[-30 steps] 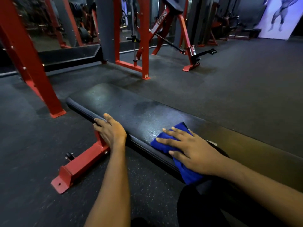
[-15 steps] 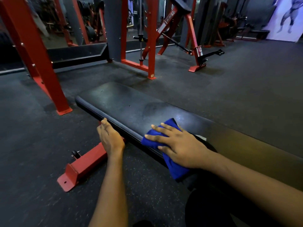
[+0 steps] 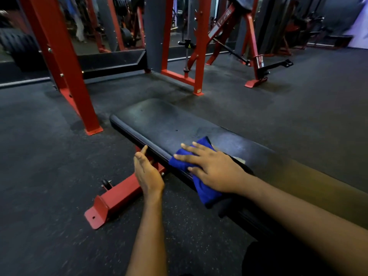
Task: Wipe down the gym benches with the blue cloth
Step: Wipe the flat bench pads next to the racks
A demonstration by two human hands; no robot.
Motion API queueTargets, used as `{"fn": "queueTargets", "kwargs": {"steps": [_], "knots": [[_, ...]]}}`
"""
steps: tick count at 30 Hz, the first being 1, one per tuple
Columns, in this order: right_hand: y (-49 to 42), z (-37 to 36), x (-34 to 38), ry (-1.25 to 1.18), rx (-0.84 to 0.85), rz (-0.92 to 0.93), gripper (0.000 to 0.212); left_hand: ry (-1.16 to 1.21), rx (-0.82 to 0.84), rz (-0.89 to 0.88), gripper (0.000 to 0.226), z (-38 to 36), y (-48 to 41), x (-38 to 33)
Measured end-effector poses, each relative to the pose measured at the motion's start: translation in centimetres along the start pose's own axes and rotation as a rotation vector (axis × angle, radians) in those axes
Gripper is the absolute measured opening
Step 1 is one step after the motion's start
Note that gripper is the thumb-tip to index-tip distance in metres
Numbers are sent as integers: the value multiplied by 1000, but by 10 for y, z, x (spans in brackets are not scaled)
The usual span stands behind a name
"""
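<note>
Under the right grip [image 3: 211,168], released and flat with fingers spread, the blue cloth [image 3: 207,194] lies pressed on the near edge of the gym-bench tabletop [image 3: 159,124], one end hanging over. Just left of it, the left grip [image 3: 147,174] is released too and holds nothing, its straight fingers beside that edge.

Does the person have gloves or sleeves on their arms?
No. The left hand and right hand wear no gloves, and no rings or watch show. The arms are uncovered as far as the picture shows; no sleeve comes into view.
</note>
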State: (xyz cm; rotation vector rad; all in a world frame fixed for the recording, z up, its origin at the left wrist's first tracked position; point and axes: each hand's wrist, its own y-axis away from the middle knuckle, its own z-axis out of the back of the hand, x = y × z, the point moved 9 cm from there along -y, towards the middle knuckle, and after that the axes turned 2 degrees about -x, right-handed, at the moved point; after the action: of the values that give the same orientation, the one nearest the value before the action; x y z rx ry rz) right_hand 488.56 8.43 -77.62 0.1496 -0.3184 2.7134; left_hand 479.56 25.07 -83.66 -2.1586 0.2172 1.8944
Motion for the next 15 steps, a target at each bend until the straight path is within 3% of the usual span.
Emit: {"fn": "queueTargets", "kwargs": {"steps": [3,10,15], "knots": [[3,-3,3,27,34,-7,49,-23,-29,-22,71,3,-3,1],[-99,-20,-16,-51,39,-134,45,-12,-57,-36,71,0,-8,-2],[-43,-5,-2,-29,-73,11,46,-113,5,8,52,-21,-27,-3]]}}
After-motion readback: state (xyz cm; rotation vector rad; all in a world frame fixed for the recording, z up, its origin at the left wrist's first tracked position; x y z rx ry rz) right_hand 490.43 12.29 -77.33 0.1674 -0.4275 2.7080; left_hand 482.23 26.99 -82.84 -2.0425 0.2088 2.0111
